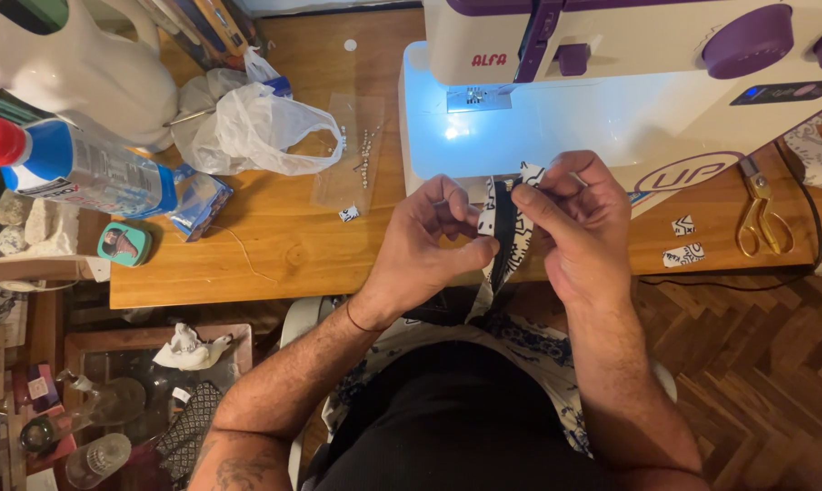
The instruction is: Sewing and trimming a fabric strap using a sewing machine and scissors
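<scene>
Head view, sewing machine [556, 118], scissors [761, 214], plastic bag [247, 132], fabric scraps [682, 241]

The sewing machine [611, 82] is cut off at the top edge; the fabric strip [506, 227] is perhaps half hidden by fingers.

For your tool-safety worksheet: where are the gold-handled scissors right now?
In the head view, the gold-handled scissors lie on the wooden table at the far right, beside the sewing machine base, right of two small fabric scraps.

Home sewing nook: sewing machine [629, 82], scissors [762, 214], cluttered wood table [274, 245], parquet.
</scene>
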